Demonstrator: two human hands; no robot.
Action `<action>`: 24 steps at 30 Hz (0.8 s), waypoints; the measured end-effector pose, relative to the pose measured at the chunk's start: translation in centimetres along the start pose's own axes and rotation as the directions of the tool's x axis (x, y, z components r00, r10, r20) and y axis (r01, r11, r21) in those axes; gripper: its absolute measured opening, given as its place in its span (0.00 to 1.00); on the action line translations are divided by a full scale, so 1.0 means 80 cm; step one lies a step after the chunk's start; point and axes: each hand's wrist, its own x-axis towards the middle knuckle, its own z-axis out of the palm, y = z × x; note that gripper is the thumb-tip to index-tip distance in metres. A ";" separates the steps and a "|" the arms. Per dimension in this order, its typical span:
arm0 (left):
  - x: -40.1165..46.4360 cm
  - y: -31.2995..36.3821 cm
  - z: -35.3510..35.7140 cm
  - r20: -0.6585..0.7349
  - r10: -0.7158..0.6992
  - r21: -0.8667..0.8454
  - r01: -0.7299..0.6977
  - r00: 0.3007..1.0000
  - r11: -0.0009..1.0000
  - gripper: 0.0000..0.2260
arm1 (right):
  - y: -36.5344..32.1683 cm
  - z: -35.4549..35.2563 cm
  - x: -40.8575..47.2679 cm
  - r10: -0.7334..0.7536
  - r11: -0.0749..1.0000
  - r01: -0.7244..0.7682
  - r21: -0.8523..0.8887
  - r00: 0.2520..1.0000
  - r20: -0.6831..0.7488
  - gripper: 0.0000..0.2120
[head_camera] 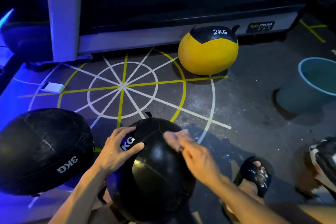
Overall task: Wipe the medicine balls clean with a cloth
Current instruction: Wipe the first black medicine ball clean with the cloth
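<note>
A black medicine ball [154, 165] with white "KG" lettering stands on the floor right in front of me. My left hand [118, 147] rests on its upper left side, fingers and thumb spread across the lettering. My right hand [194, 154] is blurred with motion on the ball's upper right, and it holds a small pale cloth [174, 138] against the surface. A second black ball marked "3KG" [43, 151] lies to the left. A yellow and black ball marked "2KG" [209, 51] sits farther back by the machine.
A treadmill base [163, 23] runs across the back. A teal bucket [309, 85] stands at the right. A white power bank [53, 87] lies on the taped floor at left. My sandalled foot [254, 174] is beside the ball; something black and white [325, 156] lies at far right.
</note>
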 end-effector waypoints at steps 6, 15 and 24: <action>-0.008 -0.002 0.005 -0.014 0.000 -0.010 0.000 1.000 1.000 0.36 | -0.057 0.011 0.000 0.249 0.963 -0.228 0.146 0.957 -0.152 0.13; -0.017 0.033 0.015 -0.025 -0.022 0.040 0.023 0.999 0.999 0.39 | -0.009 0.003 0.044 0.564 0.824 -0.551 0.131 0.820 -0.099 0.11; -0.029 0.032 0.010 -0.001 -0.034 0.037 0.034 0.999 0.999 0.40 | -0.004 0.000 0.049 0.527 0.846 -0.525 0.092 0.850 0.002 0.11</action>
